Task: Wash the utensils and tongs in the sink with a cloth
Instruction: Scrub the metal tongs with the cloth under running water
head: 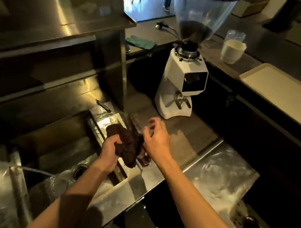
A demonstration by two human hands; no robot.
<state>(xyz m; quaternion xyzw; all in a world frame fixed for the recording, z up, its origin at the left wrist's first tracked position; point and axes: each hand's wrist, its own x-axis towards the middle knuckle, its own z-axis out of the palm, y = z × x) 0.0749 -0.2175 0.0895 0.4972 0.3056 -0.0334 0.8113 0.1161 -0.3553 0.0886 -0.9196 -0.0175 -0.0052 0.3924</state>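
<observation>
The dark cloth [127, 145] is squeezed tight in the left hand [110, 149], right over the steel rim beside the sink [56, 160]. The right hand [157, 138] is held half open just beside the cloth, w/ nothing seen in it. Something dark & reddish is partly hidden under the cloth; it can't be made out. A white grinder [184, 82] is stood on the counter [187, 136] behind.
</observation>
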